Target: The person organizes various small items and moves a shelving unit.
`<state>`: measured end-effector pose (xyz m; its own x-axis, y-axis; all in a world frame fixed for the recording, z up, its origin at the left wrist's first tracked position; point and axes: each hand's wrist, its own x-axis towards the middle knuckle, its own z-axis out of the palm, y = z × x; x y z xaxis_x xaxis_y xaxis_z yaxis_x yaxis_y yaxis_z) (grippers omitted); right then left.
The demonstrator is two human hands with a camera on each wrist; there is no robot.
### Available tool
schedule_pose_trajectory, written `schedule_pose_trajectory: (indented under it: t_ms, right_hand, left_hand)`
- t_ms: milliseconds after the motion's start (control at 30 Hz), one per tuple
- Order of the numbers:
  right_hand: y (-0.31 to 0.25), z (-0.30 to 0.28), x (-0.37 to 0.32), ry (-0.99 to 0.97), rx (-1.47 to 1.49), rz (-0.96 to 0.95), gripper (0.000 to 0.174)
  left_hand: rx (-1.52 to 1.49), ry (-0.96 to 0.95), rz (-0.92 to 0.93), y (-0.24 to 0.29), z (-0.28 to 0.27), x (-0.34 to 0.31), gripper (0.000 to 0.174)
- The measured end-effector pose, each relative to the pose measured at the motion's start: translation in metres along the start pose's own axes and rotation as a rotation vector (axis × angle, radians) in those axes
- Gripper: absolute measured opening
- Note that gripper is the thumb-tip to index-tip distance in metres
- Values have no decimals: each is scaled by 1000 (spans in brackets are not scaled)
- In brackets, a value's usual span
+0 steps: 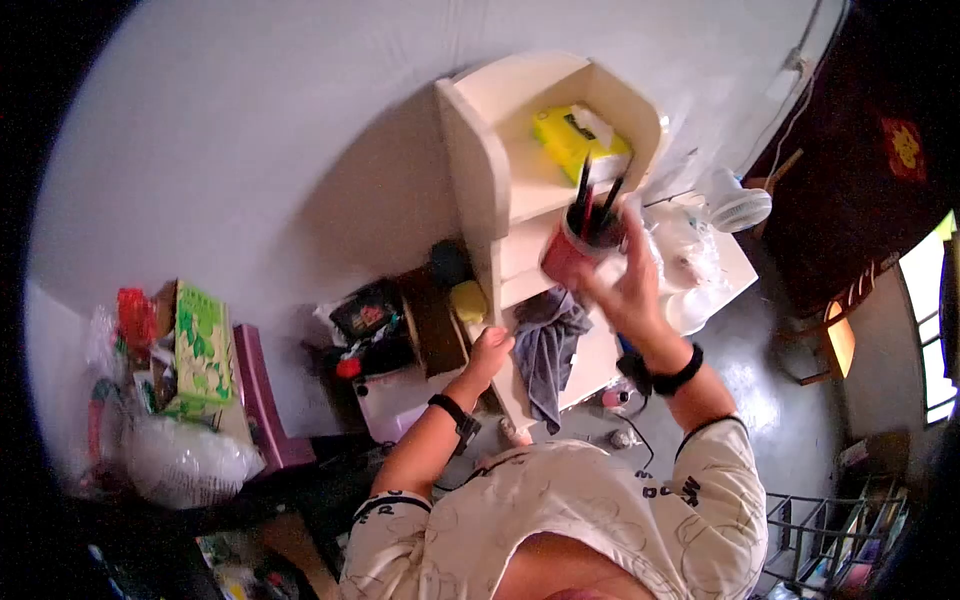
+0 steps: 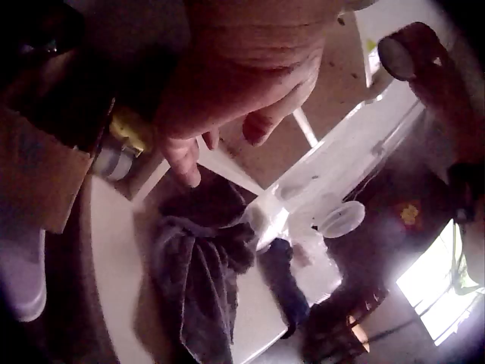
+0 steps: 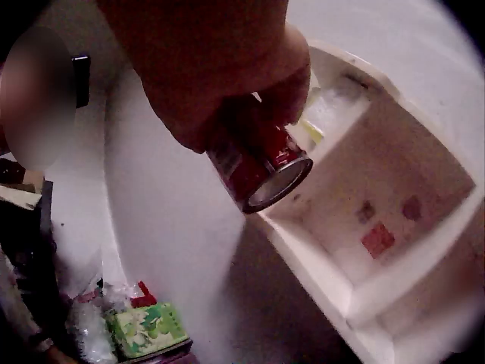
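Note:
In the head view my right hand (image 1: 632, 285) grips a red can (image 1: 572, 258) with dark pens standing in it, raised in front of the cream shelf unit (image 1: 480, 150). The right wrist view shows the right hand (image 3: 227, 91) curled round the can (image 3: 254, 163), its metal bottom facing outward. My left hand (image 1: 489, 352) is held by the shelf's lower edge, near a grey cloth (image 1: 548, 345). Seen from the left wrist, that hand (image 2: 242, 83) has loosely bent fingers with nothing in them, above the cloth (image 2: 201, 265).
A yellow tissue pack (image 1: 575, 140) lies on the upper shelf. White plastic bags (image 1: 690, 245) and a small white fan (image 1: 740, 205) are at the right. A green patterned box (image 1: 203, 345) and a filled plastic bag (image 1: 185, 462) stand at the left.

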<state>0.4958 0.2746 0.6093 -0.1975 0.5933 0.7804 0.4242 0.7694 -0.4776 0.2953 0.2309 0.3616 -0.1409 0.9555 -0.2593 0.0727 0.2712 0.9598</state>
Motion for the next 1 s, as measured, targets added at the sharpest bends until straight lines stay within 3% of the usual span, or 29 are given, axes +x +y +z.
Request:
schedule_pose_trajectory:
  t_ms: [100,167,233,333,433,500,567,600,667,733,767,800,900,1000]
  right_hand:
    - [-7,25,42,48,56,81,80]
    - [-15,43,69,25,46,124,76]
    - [-20,64,86,-28,88,118,74]
    - [-49,85,90,-101,83,200,75]
    - [-39,100,88,-99,-45,256,74]
    - [-36,93,92,-48,56,262,57]
    - [-33,84,97,-44,150,204,58]
    - [-28,71,93,-36,171,175,59]
    - [-19,39,71,-25,230,122,60]
    - [-10,-17,34,-37,288,83,61]
    - [-3,-52,13,-61,319,72,62]
    - [7,-92,-9,-102,347,71,62]
    - [42,-224,-65,-210,372,142,59]
    - [102,-321,-122,-242,179,307,55]
  left_hand:
    - [49,-34,46,3,-7,-39,39]
    - [98,-42,101,-21,-15,-55,37]
    - [130,-58,89,-5,-27,-95,37]
    - [125,-37,106,-22,-55,-136,35]
    - [137,-34,137,-47,-79,-160,34]
    - [77,14,143,-47,-83,-160,33]
    - [-115,32,161,-32,-72,-175,29]
    - [-110,39,96,-43,-61,-179,26]
    - [-55,118,105,-8,-13,-221,24]
    - [-212,215,-3,11,53,-266,24]
    - [-192,243,-19,-46,72,-266,22]
    - [-261,247,-110,17,118,-296,22]
    - [-210,290,-159,74,220,-326,11]
    - [-187,158,-153,74,256,-309,10]
